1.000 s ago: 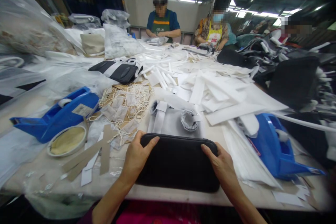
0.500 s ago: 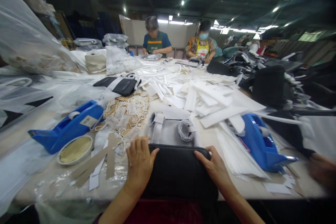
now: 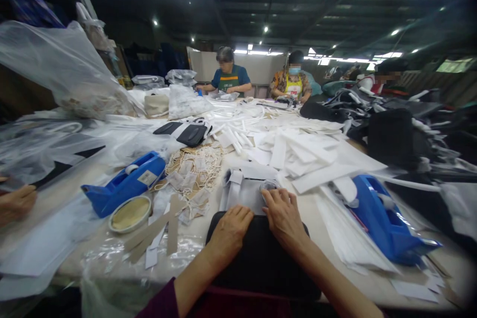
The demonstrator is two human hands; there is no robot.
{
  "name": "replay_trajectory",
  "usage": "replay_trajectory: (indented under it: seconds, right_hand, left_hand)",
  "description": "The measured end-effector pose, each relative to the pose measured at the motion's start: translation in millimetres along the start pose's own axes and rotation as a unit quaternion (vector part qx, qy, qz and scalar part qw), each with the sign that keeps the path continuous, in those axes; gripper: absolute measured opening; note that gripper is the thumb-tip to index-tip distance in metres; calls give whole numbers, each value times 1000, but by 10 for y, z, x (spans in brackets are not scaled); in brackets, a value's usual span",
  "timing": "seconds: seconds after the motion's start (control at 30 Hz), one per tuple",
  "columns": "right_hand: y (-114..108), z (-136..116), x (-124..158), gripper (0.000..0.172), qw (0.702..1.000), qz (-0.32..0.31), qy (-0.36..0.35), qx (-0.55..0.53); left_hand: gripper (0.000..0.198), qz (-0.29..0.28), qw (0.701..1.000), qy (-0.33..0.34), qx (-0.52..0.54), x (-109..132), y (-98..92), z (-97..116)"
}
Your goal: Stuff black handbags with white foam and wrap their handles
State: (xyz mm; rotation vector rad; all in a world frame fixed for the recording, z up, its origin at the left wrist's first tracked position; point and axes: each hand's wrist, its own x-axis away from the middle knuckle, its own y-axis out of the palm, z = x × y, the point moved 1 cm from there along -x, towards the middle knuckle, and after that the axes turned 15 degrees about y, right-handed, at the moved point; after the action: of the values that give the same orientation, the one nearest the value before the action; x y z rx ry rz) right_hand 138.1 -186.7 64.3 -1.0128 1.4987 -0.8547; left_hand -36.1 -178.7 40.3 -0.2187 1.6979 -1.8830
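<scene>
A long work table (image 3: 55, 263) fills the view, heaped with white strips (image 3: 298, 146) from the centre out toward 1 o'clock. At 6 o'clock, at the near edge, lies a black case (image 3: 261, 263) — flat, partly hanging over the table's rim. Both hands rest on its far edge, side by side and nearly touching: the left hand (image 3: 229, 231) lies palm down with fingers loosely curled on the case top, and the right hand (image 3: 283, 216) is laid flat with fingers spread, its fingertips reaching past the case onto a grey fabric piece (image 3: 244, 194) just beyond at 12 o'clock. Neither hand pinches anything. A blue tape dispenser (image 3: 124, 184) sits at 10 o'clock, with a round tin lid (image 3: 130, 212) just beside it; a second blue dispenser (image 3: 385, 223) stands at 3 o'clock. Between the first dispenser and the grey fabric lies a tangle of string tags (image 3: 196, 166). Brown card strips (image 3: 160, 228) lie at 8 o'clock. At the far left edge another person's hand (image 3: 15, 203) shows — and three people work at the far end.
</scene>
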Motion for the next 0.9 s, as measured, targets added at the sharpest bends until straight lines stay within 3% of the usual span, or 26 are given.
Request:
replay_trajectory:
  seconds: [0.13,0.27,0.37,0.47,0.53,0.63,0.7,0.77,0.83,0.9]
  right_hand:
    - [95,-9,-24,20,998,-49,-35,-12]
    - [-88,-148,-39,26,1000,-16,-14,15]
    - [-144,-353,-225,22,999,-17,-50,7]
    - [-15,-410,-584,18,997,-55,-58,6]
    - [86,-315,-875,23,999,-50,0,9]
    - [139,-115,-1204,38,988,-19,153,-3]
    - [121,-92,-1238,42,982,7,179,-54]
    - [114,-204,-1102,37,978,43,108,-172]
    - [159,-384,-860,32,944,63,34,-321]
    - [264,-542,-620,28,899,58,24,-433]
  left_hand:
    - [46,11,1000,-8,24,18,31,-19]
    - [48,22,999,-7,41,21,71,-44]
    - [47,27,999,-7,46,12,90,-60]
    - [48,31,998,-1,46,6,88,-61]
    - [49,35,998,1,45,8,81,-58]
    - [51,46,998,-1,50,11,78,-66]
    - [51,56,996,-1,63,11,88,-83]
    - [50,69,995,0,79,17,108,-101]
    - [49,89,992,3,86,35,125,-103]
    - [47,123,989,1,84,63,117,-83]
